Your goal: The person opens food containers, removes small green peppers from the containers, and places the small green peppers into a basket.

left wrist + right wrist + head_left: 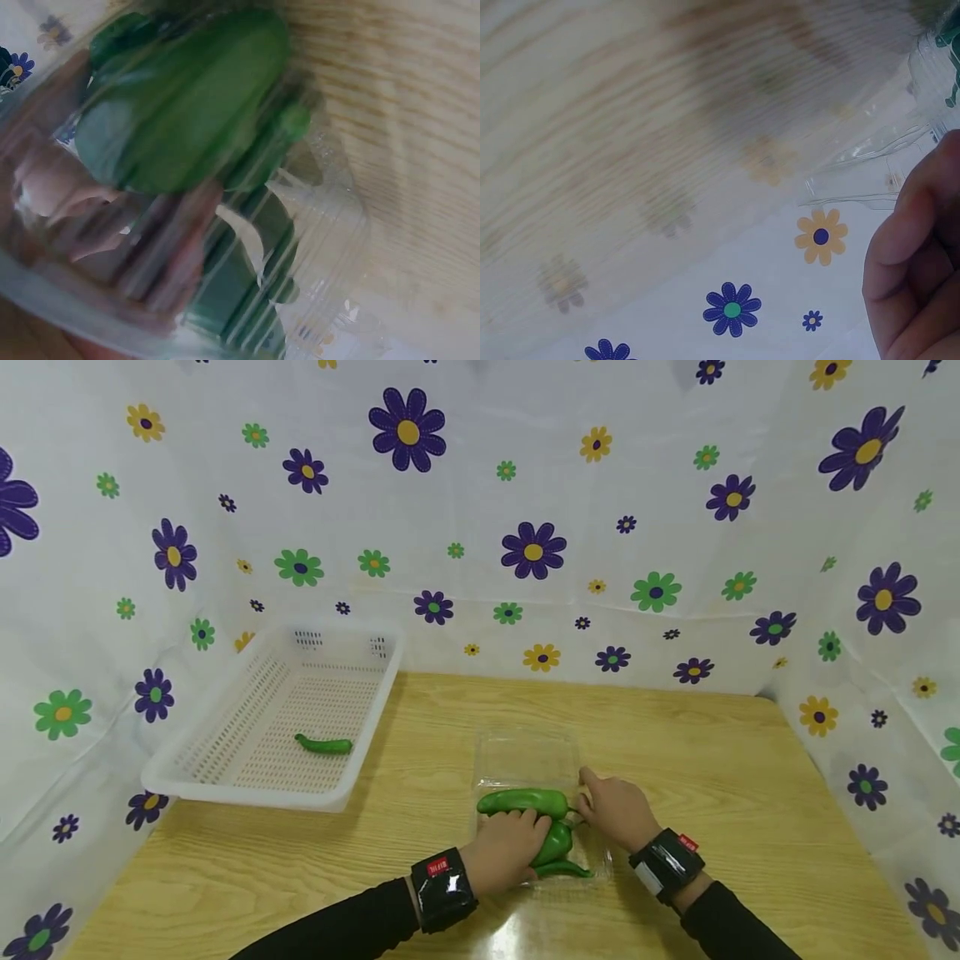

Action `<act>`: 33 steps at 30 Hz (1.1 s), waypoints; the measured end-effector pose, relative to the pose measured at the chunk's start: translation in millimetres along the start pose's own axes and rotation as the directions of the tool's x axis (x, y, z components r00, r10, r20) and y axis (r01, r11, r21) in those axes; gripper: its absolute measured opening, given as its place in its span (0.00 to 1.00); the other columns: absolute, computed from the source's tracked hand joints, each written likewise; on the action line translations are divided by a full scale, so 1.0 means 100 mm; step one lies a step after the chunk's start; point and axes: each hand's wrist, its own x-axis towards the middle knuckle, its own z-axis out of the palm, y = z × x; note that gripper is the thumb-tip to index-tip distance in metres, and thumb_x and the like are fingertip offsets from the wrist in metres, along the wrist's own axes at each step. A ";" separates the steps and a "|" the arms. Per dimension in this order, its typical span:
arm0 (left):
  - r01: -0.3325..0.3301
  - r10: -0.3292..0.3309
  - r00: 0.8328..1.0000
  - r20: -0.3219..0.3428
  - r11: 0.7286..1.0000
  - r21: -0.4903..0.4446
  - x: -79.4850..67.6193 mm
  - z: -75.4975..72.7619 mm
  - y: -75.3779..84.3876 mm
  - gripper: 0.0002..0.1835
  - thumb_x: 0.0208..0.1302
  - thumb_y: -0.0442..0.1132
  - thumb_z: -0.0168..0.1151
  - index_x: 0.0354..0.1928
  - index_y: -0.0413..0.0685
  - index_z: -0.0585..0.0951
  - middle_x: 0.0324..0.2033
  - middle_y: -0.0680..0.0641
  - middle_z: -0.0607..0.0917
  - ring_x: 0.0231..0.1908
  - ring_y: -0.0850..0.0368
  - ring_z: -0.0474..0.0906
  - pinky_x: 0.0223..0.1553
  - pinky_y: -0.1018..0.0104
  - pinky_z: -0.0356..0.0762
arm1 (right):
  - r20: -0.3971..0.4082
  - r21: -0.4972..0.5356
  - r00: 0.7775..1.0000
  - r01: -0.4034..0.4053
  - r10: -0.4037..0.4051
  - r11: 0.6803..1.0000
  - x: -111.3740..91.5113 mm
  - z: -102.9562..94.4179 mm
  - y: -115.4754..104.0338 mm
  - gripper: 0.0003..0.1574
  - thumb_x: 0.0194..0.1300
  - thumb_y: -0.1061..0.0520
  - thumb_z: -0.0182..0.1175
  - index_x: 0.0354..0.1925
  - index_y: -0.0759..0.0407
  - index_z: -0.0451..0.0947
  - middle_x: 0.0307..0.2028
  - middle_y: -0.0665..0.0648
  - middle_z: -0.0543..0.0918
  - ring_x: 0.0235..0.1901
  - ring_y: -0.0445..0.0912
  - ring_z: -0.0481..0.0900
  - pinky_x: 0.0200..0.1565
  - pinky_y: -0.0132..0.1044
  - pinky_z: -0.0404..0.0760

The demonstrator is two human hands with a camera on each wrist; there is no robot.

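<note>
Several green peppers [522, 801] lie in a clear plastic clamshell box [600, 860] whose lid [525, 758] is folded back away from me. A large pepper lies across the top, a wider one below it, and a thin curved chili [562, 867] at the near side. My left hand [504, 850] curls its fingers over the peppers inside the box; the left wrist view shows them blurred through the plastic beside a pepper [187, 105]. At the box's right edge, by the pepper stems, is my right hand [618, 810], fingers bent; whether it pinches anything is hidden.
A white perforated basket [348, 797] stands on the wooden table [675, 752] at the left, with one green chili [324, 745] inside. Flower-patterned white cloth [480, 493] encloses the back and sides.
</note>
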 end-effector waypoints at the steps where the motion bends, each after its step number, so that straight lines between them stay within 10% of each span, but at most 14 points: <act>1: 0.003 -0.003 1.000 0.001 1.000 -0.002 0.00 0.01 0.00 0.34 0.47 0.61 0.69 0.51 0.50 0.71 0.39 0.52 0.78 0.37 0.60 0.79 0.34 0.71 0.77 | -0.005 0.004 1.000 0.001 -0.001 1.000 0.00 -0.01 0.00 0.08 0.61 0.58 0.58 0.37 0.60 0.71 0.09 0.45 0.57 0.09 0.38 0.54 0.15 0.29 0.49; 33: -0.080 0.079 0.997 -0.018 0.995 -0.055 0.02 0.13 -0.08 0.24 0.56 0.51 0.66 0.50 0.47 0.73 0.39 0.54 0.76 0.36 0.64 0.75 0.28 0.74 0.73 | -0.055 0.001 0.998 0.022 -0.022 1.000 -0.01 0.01 -0.05 0.08 0.59 0.59 0.61 0.36 0.59 0.72 0.10 0.44 0.56 0.10 0.37 0.52 0.15 0.27 0.47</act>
